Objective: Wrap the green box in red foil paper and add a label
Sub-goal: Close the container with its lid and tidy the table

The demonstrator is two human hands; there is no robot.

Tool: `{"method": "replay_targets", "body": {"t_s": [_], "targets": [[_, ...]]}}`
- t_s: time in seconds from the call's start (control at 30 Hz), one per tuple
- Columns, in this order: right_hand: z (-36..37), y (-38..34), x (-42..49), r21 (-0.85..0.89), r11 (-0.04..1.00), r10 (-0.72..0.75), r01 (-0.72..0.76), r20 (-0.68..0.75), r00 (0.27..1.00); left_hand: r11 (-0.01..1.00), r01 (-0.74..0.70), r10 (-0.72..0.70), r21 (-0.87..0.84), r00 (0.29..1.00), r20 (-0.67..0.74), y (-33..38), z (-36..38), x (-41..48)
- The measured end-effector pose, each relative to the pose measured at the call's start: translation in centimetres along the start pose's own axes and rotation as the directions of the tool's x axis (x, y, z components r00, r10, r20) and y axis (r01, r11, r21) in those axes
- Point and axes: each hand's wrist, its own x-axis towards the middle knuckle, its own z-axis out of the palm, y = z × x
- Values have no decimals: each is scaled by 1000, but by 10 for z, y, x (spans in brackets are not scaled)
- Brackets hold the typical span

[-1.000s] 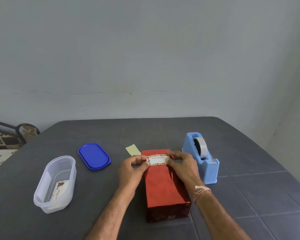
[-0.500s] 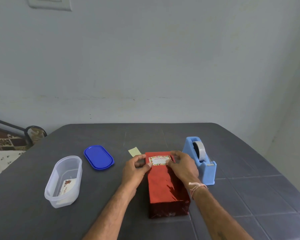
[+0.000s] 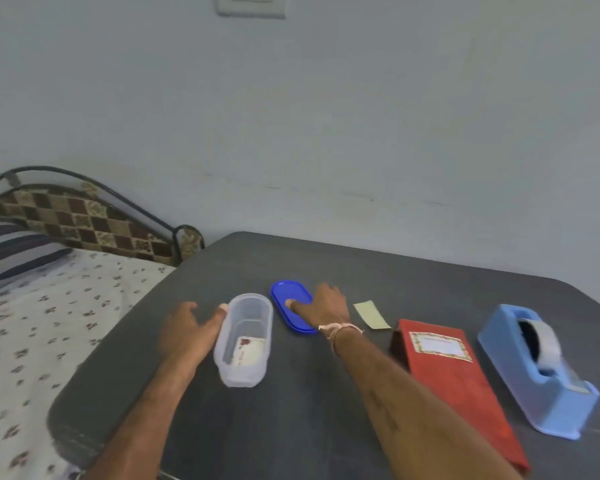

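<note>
A dark grey table [image 3: 291,427] with a faint tile pattern stands against a pale, bare wall [image 3: 326,116]; a switch plate [image 3: 250,5] sits high on it. To the left, a bed [image 3: 49,323] with a flower-print sheet, a striped pillow [image 3: 11,251] and a checked headboard [image 3: 84,220] adjoins the table.

The red-wrapped box [image 3: 454,386] lies flat on the right part of the table, its label [image 3: 440,345] stuck at the far end, with no hand on it. A blue tape dispenser [image 3: 534,368] stands just beside it and a pale paper slip [image 3: 371,315] lies near its far corner.

The left hand [image 3: 187,332] is spread wide, one fingertip at the wall of a clear container [image 3: 245,337]. The right hand [image 3: 321,304] lies over a blue lid [image 3: 291,304], thumb on top; whether it grips the lid cannot be told.
</note>
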Motion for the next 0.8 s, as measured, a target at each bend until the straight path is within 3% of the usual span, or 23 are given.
{"method": "replay_targets", "body": {"t_s": [0.13,0.23,0.33,0.4,0.57,0.63,0.8], "targets": [[32,-13,26,-70,988,138,-137,13,990,980,55,-19,-190,982,189,-17,-1,3],[37,-9,36,-9,989,149,-149,22,989,961,25,31,-276,980,195,-18,4,6],[33,-5,32,332,933,127,-139,57,990,954,15,46,-301,980,196,-17,7,7],[31,-6,18,602,787,115,-134,70,991,958,3,51,-285,982,183,-19,12,8],[31,-8,-32,820,557,-54,-132,194,979,932,9,49,-361,987,151,-18,27,-7],[28,-11,-51,841,529,-139,-112,216,967,855,91,20,-511,978,206,-10,33,-19],[28,-9,-79,811,586,-244,15,158,957,567,249,41,-785,943,329,-3,33,-43]]}}
